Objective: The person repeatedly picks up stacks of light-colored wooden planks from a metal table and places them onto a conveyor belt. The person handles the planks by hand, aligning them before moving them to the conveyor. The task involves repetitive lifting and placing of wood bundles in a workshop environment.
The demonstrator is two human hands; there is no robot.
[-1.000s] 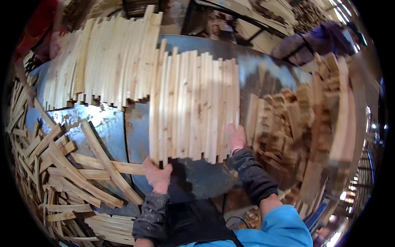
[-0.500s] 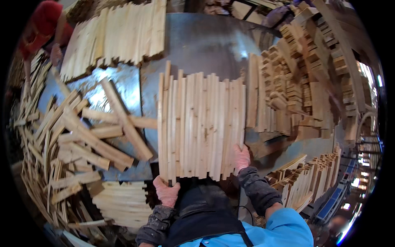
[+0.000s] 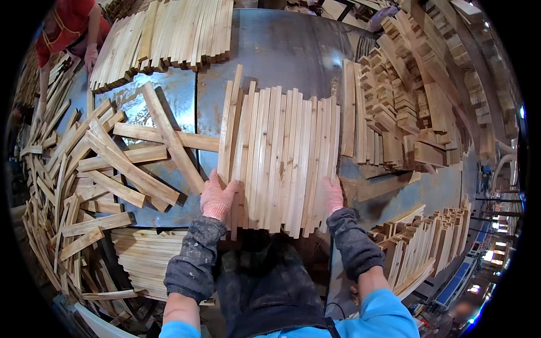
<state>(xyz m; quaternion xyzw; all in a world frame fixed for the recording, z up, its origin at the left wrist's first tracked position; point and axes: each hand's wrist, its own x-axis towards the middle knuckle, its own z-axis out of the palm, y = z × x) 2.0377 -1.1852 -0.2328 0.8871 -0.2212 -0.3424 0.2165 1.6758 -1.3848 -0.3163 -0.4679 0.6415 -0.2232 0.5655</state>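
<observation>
A row of pale wooden strips [image 3: 282, 160] lies side by side on the metal table in front of me, its ends uneven. On the row's left edge, my left hand [image 3: 218, 195] in a pink glove grips the outermost strips, fingers and thumb a little apart. My right hand [image 3: 333, 194], also gloved, is closed against the right edge near the close end. Two strips at the left, one of them a longer strip [image 3: 237, 85], stick out beyond the far ends of the others.
Loose boards [image 3: 127, 163] lie crisscrossed at the left. Beyond them is another row of strips [image 3: 163, 42], beside a person in red [image 3: 70, 28]. Stacked wood blocks [image 3: 403, 107] crowd the right. More strips [image 3: 414, 248] stand at the near right, others [image 3: 143, 256] at the near left.
My left hand has moved from the near end of the row up along its left edge. My right hand has shifted slightly farther along the right edge. The left strips now slant more.
</observation>
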